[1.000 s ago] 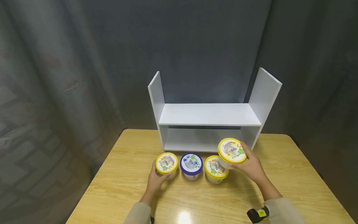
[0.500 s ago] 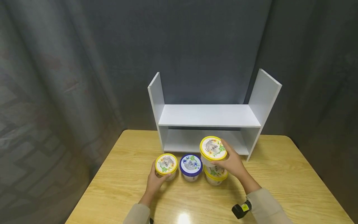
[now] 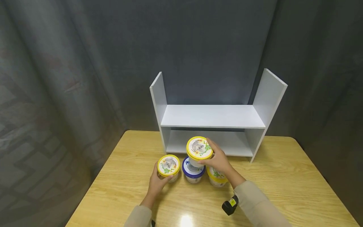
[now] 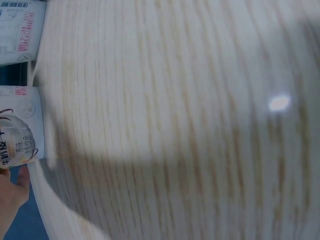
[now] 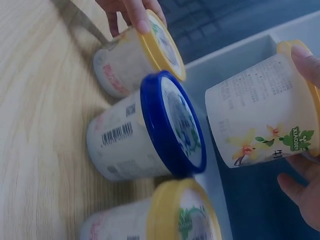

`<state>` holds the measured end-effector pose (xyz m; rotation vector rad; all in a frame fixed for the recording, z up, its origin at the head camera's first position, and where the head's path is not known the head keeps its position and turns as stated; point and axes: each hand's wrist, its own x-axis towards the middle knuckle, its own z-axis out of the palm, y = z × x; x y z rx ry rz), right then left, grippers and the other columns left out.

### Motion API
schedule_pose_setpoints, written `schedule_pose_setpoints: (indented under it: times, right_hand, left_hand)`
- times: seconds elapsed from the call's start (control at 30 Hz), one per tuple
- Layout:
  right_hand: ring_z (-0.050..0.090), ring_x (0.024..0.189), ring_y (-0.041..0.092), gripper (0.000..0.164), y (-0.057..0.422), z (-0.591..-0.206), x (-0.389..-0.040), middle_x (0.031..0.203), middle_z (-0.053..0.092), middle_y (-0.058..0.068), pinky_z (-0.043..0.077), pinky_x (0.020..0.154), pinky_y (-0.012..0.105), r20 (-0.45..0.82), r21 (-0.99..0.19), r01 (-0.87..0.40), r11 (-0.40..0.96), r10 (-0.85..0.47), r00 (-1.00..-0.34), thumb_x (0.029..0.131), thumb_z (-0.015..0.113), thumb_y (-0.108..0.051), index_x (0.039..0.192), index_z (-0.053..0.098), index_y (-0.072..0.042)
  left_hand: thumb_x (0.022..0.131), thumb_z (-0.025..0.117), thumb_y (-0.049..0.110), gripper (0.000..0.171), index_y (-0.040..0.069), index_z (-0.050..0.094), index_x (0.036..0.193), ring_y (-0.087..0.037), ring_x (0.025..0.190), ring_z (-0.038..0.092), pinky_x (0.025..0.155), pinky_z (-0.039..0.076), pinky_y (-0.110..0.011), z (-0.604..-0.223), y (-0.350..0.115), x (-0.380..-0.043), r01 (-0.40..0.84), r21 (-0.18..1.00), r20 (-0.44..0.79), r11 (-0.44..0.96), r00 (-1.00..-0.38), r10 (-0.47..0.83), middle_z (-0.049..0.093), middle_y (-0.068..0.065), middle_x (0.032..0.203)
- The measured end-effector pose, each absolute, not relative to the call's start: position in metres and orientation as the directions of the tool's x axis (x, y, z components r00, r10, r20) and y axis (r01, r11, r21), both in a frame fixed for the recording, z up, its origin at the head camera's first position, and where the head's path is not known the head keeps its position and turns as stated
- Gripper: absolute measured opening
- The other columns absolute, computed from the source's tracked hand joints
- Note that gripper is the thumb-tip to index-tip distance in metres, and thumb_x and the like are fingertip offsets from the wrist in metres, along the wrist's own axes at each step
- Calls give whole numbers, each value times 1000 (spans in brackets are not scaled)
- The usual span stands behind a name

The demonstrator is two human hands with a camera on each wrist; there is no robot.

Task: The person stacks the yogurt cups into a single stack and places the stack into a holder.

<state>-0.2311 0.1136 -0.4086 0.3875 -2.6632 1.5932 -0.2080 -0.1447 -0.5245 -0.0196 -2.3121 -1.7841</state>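
In the head view my right hand (image 3: 219, 160) grips a yellow-lidded tub (image 3: 199, 148) by its lid edge, up off the table. It overlaps the blue-lidded tub (image 3: 193, 168) there; the right wrist view has the raised tub (image 5: 260, 110) apart from the blue-lidded tub (image 5: 145, 130). My left hand (image 3: 157, 184) grips another yellow-lidded tub (image 3: 169, 166), which stands on the table at the left of the row. A third yellow-lidded tub (image 3: 216, 177) stands at the row's right end, partly behind the right hand.
A white two-level shelf (image 3: 212, 116) stands behind the tubs on the wooden table (image 3: 122, 176). Its side panels (image 3: 269, 97) rise above the upper board. Dark curtains (image 3: 210, 47) hang around the table.
My right hand has carried its yellow-lidded tub leftward, from over the right end of the row to over the blue-lidded tub. My left hand and the standing tubs have kept their places.
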Motion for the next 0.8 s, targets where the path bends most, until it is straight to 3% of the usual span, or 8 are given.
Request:
schedule_pose_setpoints:
  times: [0.43,0.8]
  right_hand:
    - [19,125,28,102,77,-416,-240,139,22,8,18,102,49,131,-883,-222,413,-238,-962,56,80,-33,138,21,-16]
    - [25,123,30,97,48,-423,-243,137,26,12,23,99,52,184,-865,-291,409,-282,-942,59,79,-30,137,25,-12]
  left_hand:
    - [68,72,4,84,-3,20,134,-38,116,33,94,33,-47,-494,-139,-193,116,962,147,246,-983,-109,32,-26,130]
    - [69,72,15,84,10,21,136,-33,112,39,91,40,-39,-518,-153,-204,152,956,169,250,-984,-50,35,-18,130]
